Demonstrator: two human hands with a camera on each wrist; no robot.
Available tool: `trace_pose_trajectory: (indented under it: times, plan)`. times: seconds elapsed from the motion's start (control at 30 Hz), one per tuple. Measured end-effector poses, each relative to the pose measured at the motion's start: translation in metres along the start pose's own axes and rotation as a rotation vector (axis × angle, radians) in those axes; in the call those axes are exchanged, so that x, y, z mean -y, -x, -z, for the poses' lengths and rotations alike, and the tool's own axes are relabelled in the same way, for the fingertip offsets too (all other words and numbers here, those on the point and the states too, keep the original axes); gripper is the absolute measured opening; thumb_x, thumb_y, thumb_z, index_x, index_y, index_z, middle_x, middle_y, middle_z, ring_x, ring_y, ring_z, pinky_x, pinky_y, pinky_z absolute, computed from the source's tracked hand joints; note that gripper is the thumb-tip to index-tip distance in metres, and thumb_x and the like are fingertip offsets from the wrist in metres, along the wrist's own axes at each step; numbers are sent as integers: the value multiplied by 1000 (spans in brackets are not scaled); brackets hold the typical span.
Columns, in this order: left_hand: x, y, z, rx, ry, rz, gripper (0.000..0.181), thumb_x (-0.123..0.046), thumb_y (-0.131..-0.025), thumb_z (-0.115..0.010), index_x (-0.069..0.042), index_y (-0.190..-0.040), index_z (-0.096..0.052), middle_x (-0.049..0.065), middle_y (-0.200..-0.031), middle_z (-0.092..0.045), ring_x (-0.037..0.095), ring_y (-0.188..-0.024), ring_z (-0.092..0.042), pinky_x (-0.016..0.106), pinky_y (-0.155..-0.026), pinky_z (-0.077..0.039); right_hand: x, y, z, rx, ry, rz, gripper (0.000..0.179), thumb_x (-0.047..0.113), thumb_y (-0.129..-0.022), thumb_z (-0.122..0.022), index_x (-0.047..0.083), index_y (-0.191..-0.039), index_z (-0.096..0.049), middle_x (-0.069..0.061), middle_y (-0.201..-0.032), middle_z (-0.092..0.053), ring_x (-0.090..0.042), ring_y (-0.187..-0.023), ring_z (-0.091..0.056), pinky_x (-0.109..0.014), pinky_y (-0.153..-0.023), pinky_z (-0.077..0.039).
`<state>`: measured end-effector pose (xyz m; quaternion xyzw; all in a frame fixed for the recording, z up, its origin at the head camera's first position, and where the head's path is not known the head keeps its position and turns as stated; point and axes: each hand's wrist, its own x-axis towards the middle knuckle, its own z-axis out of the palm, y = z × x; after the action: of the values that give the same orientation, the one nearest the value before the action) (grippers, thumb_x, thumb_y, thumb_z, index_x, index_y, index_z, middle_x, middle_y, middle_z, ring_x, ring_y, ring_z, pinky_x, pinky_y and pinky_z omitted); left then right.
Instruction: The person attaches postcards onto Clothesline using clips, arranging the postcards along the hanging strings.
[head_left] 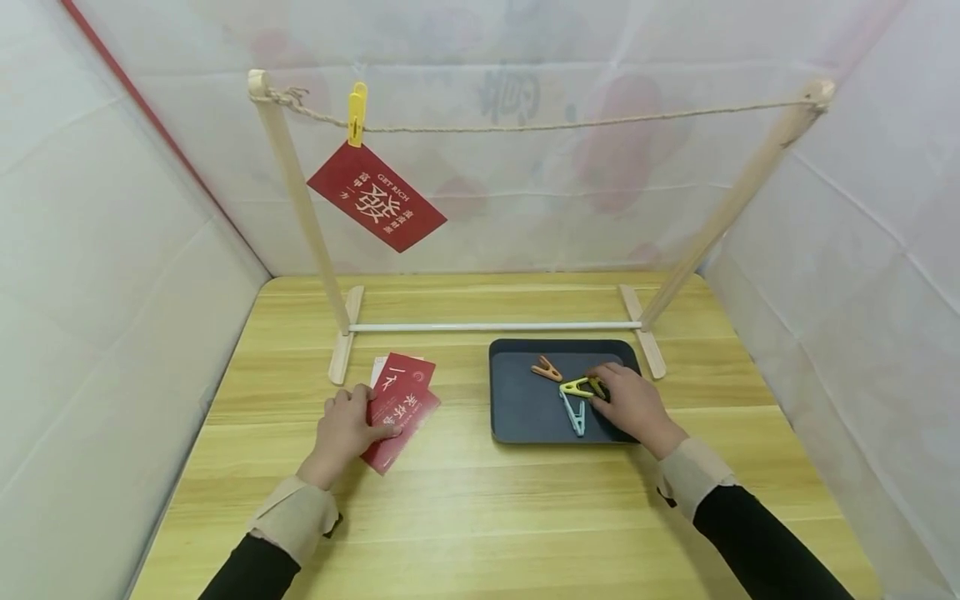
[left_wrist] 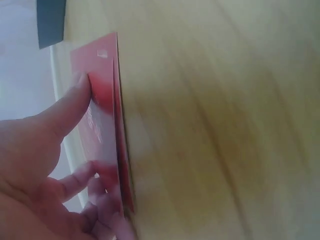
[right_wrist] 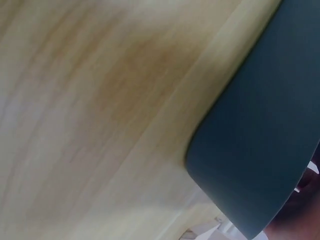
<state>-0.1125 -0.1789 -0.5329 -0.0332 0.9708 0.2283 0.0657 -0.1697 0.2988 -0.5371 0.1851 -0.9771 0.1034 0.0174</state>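
My left hand (head_left: 345, 429) is at a small pile of red cards (head_left: 405, 417) on the table, its thumb on the face of the top red card (left_wrist: 100, 130) and its fingers at the edge. A paler card (head_left: 378, 368) peeks out beneath. Over the dark tray (head_left: 513, 417), my right hand (head_left: 630, 404) pinches an olive clothespin (head_left: 597, 387), partly hidden by the fingers. Beside it lie a yellow clothespin (head_left: 576, 387), a light blue clothespin (head_left: 576, 415) and an orange clothespin (head_left: 547, 368). In the right wrist view the tray wall hides most of that hand.
A wooden frame with two posts (head_left: 300, 192) stands behind, with a twine line (head_left: 525, 128) strung across. One red card (head_left: 377, 198) hangs tilted from it by a yellow clothespin (head_left: 357, 115). A white rod (head_left: 495, 327) joins the feet. Pale curtains (head_left: 862, 250) enclose the table.
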Motion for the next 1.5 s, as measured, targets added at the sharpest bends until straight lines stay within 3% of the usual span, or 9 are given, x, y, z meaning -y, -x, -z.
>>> trace_pose_trajectory:
  times: [0.2, 0.33, 0.5, 0.6, 0.73, 0.83, 1.07, 1.33, 1.5]
  plan:
    - [6, 1, 4, 14, 82, -18, 71, -49, -66, -90, -6, -106, -50, 11, -89, -50, 31, -86, -46, 36, -63, -37, 3, 4, 2, -18, 6, 23, 52, 27, -84, -81, 14, -131, -63, -10, -114, -67, -30, -96, -66, -48, -74, -55]
    - [7, 3, 7, 43, 227, 9, 63, -38, -72, -89, -6, -106, -47, 10, -88, -55, 25, -79, -52, 31, -60, -42, 4, 8, 1, -6, -6, 5, 55, 29, -85, -81, 13, -134, -61, -11, -113, -67, -31, -95, -66, -49, -75, -54]
    - [6, 9, 11, 64, 419, 86, 54, -26, -84, -81, -6, -111, -39, 15, -94, -62, 20, -70, -62, 30, -54, -54, 8, 9, 8, 40, 1, -83, 58, 32, -86, -79, 4, -133, -60, -18, -117, -66, -34, -99, -65, -52, -81, -53]
    - [6, 12, 15, 47, 501, 85, 45, -21, -90, -74, -5, -110, -36, 18, -93, -62, 20, -67, -64, 31, -53, -56, 13, 7, 12, 77, 38, -154, 55, 35, -84, -80, -2, -121, -65, -18, -101, -68, -30, -84, -64, -47, -70, -53]
    - [4, 13, 21, 43, 581, 53, 35, -14, -96, -64, -3, -108, -33, 20, -90, -60, 21, -64, -66, 33, -53, -58, 16, 4, 16, 105, 68, -193, 42, 35, -82, -82, 0, -100, -71, -9, -77, -62, -21, -64, -54, -40, -55, -45]
    - [0, 14, 26, 61, 639, 41, 34, -12, -98, -60, -2, -116, -33, 21, -92, -62, 21, -65, -67, 35, -54, -59, 15, 2, 17, 90, 58, -181, 33, 29, -81, -83, 1, -96, -71, -8, -75, -64, -21, -64, -57, -40, -56, -46]
    - [-17, 19, 43, 92, 767, 8, 42, -9, -99, -53, -3, -137, -36, 24, -103, -61, 25, -67, -67, 41, -55, -59, 12, 1, 28, 46, 50, -170, 27, 18, -85, -75, 3, -104, -65, -13, -83, -68, -25, -63, -61, -46, -54, -49]
    - [-42, 22, 60, 49, 792, -115, 30, -11, -102, -48, -5, -130, -39, 25, -108, -64, 28, -83, -68, 39, -67, -59, 21, -3, 60, -37, 82, -101, 30, 29, -90, -70, 9, -113, -70, -9, -91, -67, -17, -58, -54, -33, -45, -42]
    - [-55, 22, 65, 43, 799, -170, 28, -11, -104, -47, -5, -130, -39, 24, -115, -62, 31, -97, -67, 39, -76, -59, 32, -12, 81, -35, 5, -89, 32, 34, -88, -75, 12, -110, -68, -6, -93, -70, -18, -70, -62, -38, -56, -51]
